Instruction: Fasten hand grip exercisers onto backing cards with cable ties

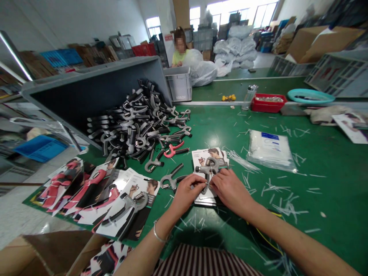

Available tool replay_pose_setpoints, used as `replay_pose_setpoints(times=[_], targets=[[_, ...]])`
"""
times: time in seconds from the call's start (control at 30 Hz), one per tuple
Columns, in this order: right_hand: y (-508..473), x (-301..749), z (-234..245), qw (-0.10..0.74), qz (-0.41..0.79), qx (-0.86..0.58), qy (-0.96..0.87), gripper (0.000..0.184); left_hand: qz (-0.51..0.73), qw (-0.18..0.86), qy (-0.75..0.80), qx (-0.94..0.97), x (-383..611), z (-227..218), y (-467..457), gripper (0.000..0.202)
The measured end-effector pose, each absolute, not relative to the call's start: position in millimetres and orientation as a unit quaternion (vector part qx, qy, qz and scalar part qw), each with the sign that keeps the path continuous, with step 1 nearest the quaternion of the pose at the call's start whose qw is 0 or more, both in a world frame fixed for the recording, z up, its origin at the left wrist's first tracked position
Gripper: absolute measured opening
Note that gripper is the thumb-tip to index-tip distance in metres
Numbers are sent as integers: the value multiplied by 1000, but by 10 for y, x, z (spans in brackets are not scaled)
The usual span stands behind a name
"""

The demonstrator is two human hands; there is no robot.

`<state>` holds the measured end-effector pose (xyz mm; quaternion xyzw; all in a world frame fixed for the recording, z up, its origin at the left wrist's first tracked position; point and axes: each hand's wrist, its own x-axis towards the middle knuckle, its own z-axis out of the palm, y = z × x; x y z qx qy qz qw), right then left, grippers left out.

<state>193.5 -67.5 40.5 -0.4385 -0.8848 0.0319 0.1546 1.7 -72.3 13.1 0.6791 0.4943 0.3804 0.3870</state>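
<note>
A grey hand grip strengthener (212,164) lies on a printed backing card (198,155) on the bench in front of me. My left hand (189,188) is closed in a pinch at its lower handle from the left. From the right, my right hand (228,188) pinches at the same spot, fingertips close to the left ones. Between them shows a thin pale strip that looks like a cable tie (211,184), partly hidden by the fingers. Another grey grip strengthener (171,179) lies just left of the card, near my left hand.
A tipped grey crate (94,73) spills a heap of grip strengtheners (138,122). Carded grips (126,207) overlap at left. Rightward are a bag of cable ties (270,151), scattered clippings (283,203), a red tray (268,103) and a turquoise basin (310,96). A person (179,57) sits beyond.
</note>
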Motion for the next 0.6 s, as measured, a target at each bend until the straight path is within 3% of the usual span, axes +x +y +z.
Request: replay_pose_setpoints(times=[0.2,0.43,0.6], targets=[[-670,1929,412,159,36,-441,-882,22,380,390,493,678,27,159,-722,9],[-666,1966,277,274,157,-439,-841,13,337,406,467,709,-32,255,-674,13],[-665,1947,254,289,188,-441,-828,10,303,280,481,774,-60,371,-699,11]])
